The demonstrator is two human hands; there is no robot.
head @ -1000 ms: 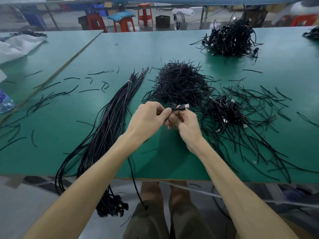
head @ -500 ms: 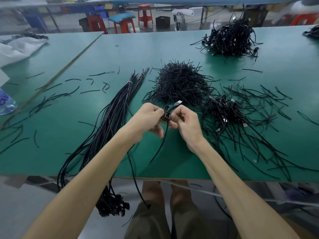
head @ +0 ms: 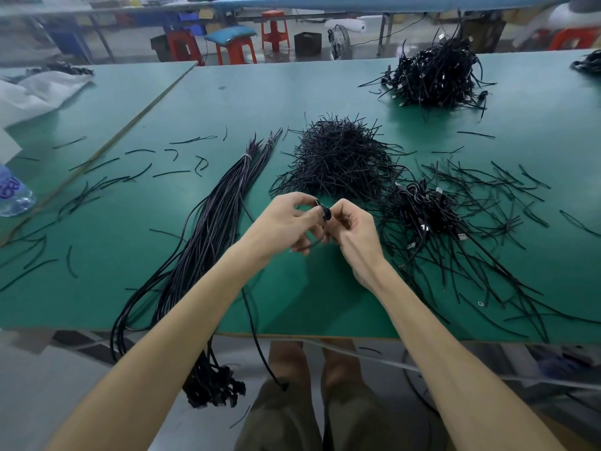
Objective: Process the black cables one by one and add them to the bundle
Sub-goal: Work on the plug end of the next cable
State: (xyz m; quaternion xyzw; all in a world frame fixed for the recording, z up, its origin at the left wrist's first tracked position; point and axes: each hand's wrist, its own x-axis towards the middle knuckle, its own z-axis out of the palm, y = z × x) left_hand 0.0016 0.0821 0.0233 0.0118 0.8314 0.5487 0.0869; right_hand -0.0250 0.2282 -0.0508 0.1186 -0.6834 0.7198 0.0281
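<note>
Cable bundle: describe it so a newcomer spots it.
On the green table, look left of the left hand. The bundle is a long sheaf of black cables, its near end hanging over the table edge. Unlike the tangled heaps to its right, it lies straight, banded.

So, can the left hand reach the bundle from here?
Probably yes: the bundle lies close beside the left hand with nothing blocking the way, though that hand is busy pinching a cable.

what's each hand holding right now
Left hand: pinches the black cable at its fingertips.
Right hand: pinches the same black cable.
</note>
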